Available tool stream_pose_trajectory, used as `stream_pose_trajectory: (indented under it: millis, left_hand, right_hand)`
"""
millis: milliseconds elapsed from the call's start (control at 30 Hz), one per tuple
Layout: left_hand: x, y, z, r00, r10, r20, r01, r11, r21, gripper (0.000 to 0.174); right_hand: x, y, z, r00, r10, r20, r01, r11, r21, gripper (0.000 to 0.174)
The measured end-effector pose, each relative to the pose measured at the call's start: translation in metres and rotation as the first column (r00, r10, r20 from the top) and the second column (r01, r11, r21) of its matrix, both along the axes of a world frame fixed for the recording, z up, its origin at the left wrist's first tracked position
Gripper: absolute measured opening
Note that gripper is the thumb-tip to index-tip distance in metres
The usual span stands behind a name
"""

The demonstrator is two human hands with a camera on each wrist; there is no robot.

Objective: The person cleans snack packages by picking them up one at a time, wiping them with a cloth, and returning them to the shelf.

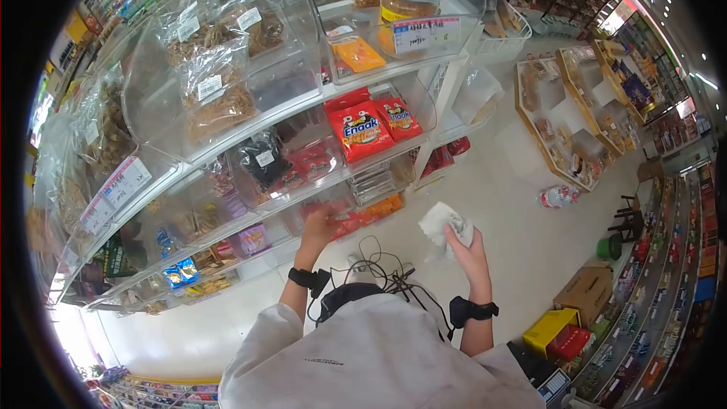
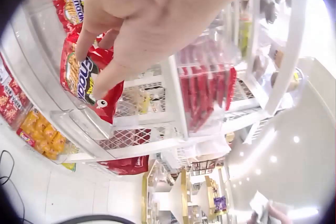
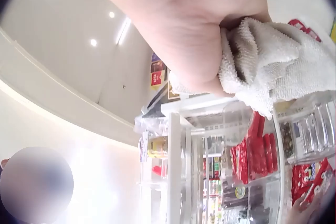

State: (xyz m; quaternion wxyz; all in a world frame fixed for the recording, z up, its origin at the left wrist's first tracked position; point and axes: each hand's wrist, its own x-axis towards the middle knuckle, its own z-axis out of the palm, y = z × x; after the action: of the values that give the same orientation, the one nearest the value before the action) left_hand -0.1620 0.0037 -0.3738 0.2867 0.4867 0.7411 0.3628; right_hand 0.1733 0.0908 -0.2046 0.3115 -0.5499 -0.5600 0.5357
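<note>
My left hand [image 1: 316, 232] reaches into a clear bin on a lower shelf of the rack. In the left wrist view its thumb and fingers pinch a red Enaak snack packet [image 2: 106, 109], covering part of the printed name. Another Enaak packet [image 2: 68, 11] lies just beyond it in the same bin. Out over the floor, right of the rack, my right hand [image 1: 472, 256] grips a crumpled white cloth [image 1: 438, 223]. Up close, the cloth [image 3: 294, 64] has a looped towel texture and hangs in folds from the palm.
Large red Enaak packs [image 1: 362, 130] stand in a bin above my left hand. Bagged dried goods [image 1: 216, 95] fill the upper shelf. Black cables [image 1: 386, 276] dangle before my body. Wooden display stands [image 1: 549, 121], a wrapped bundle [image 1: 559, 196] and cartons [image 1: 583, 294] stand to the right.
</note>
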Motion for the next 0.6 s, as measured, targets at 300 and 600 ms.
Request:
stream_pose_trajectory:
  millis: [300, 600]
  left_hand:
    - [0.035, 0.005, 0.163, 0.954, -0.170, 0.245, 0.177, 0.984, -0.004, 0.026]
    - [0.087, 0.023, 0.181, 0.616, -0.187, 0.766, 0.036, 0.977, 0.209, 0.031]
  right_hand:
    - [-0.049, 0.016, -0.027, 0.979, 0.105, -0.173, -0.109, 0.994, -0.018, 0.044]
    - [-0.085, 0.002, 0.010, 0.847, -0.086, -0.525, 0.044, 0.995, -0.093, 0.032]
